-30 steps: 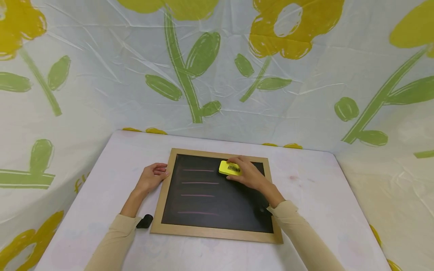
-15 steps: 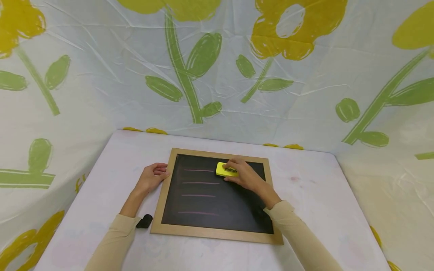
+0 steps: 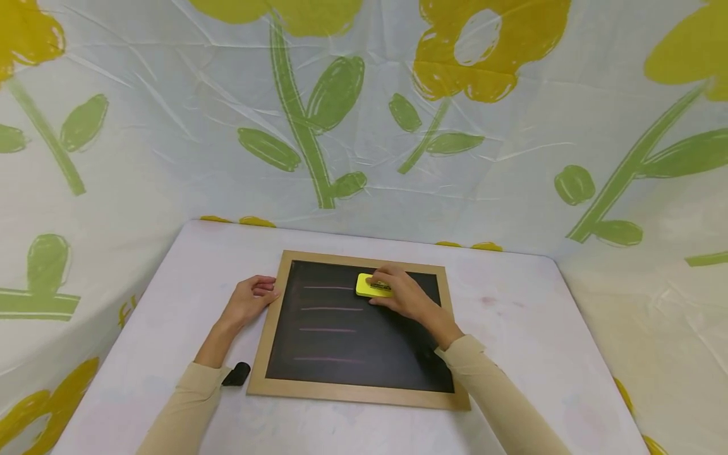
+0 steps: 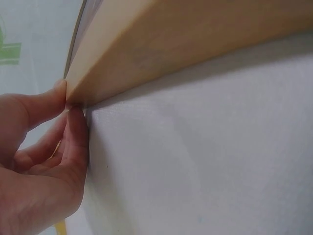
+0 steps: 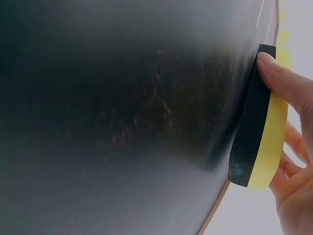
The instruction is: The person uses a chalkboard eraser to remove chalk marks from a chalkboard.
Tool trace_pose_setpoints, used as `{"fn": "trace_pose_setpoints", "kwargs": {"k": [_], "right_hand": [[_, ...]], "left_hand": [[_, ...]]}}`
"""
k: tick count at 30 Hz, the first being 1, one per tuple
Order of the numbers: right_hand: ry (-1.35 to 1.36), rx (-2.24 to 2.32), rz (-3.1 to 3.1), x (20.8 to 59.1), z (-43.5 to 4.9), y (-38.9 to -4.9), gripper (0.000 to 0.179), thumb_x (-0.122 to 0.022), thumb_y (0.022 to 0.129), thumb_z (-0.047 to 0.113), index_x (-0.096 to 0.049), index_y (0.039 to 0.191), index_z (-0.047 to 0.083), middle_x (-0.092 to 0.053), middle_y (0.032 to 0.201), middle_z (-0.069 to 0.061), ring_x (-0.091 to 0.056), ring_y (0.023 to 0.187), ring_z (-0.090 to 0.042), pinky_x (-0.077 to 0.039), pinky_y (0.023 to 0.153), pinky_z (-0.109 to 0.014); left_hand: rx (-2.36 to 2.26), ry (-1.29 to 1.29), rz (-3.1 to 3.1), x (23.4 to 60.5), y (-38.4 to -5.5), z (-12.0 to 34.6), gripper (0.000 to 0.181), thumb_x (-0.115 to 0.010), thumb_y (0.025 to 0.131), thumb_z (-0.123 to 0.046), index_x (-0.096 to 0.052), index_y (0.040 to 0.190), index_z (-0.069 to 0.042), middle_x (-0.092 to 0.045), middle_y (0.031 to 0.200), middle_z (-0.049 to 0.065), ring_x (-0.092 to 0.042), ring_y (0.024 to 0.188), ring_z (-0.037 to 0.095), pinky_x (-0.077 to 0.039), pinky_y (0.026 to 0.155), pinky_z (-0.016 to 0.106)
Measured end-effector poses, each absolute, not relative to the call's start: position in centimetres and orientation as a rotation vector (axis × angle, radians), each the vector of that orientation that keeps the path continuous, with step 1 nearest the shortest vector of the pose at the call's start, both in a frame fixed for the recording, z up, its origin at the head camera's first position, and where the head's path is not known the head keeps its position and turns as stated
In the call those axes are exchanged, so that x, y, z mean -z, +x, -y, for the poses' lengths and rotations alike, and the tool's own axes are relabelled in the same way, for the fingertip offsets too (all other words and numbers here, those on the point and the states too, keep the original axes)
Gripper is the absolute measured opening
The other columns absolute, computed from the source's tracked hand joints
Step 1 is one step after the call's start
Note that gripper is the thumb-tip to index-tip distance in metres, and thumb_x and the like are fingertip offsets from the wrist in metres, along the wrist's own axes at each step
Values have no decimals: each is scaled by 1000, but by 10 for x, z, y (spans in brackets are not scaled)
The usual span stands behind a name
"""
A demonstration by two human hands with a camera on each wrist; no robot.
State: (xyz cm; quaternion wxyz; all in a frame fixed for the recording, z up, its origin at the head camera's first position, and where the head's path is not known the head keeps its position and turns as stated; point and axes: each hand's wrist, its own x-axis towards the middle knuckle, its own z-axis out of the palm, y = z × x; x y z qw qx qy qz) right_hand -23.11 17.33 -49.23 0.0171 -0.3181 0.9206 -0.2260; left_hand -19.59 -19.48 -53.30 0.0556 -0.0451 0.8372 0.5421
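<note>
A small chalkboard [image 3: 364, 341] with a light wooden frame [image 3: 355, 392] lies on the table, several pinkish chalk lines [image 3: 332, 309] across its left part. My right hand [image 3: 406, 296] grips a yellow eraser [image 3: 365, 285] near the board's top, at the right end of the uppermost line. The right wrist view shows the eraser's black felt side [image 5: 248, 132] turned to the board, my thumb along its edge; I cannot tell whether the felt fully touches. My left hand [image 3: 250, 299] holds the frame's left edge, thumb [image 4: 46, 100] and curled fingers pinching it in the left wrist view.
A black object [image 3: 236, 374], partly behind the left sleeve, is beside the board's lower left corner. The white table [image 3: 512, 354] meets a flowered cloth [image 3: 375, 208] hung at its back and sides.
My right hand has slid the eraser a little left and slightly down, up to the top line's end. The left hand stays at the frame. The head view has shifted slightly.
</note>
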Motion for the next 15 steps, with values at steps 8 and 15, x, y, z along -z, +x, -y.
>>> {"fn": "trace_pose_setpoints", "kwargs": {"k": [8,15], "right_hand": [[-1043,705,-2858,492,-165,-235,38,-86,86,23,-71,118,9,-61,126,-14,-57,114,-31,-49,101,-49],[-1077,681,-2837,495,-159,-239,38,-85,87,23,-71,119,9,-61,126,-14,-57,115,-30,-48,102,-47]], "left_hand": [[-1640,-133,-2562,533,-194,192,40,-72,96,-7,-60,129,11,-65,115,25,-63,94,25,-47,73,18],[-1653,-132,-2568,535,-190,190,39,-72,96,-7,-60,129,11,-65,114,25,-63,94,25,-47,73,18]]}}
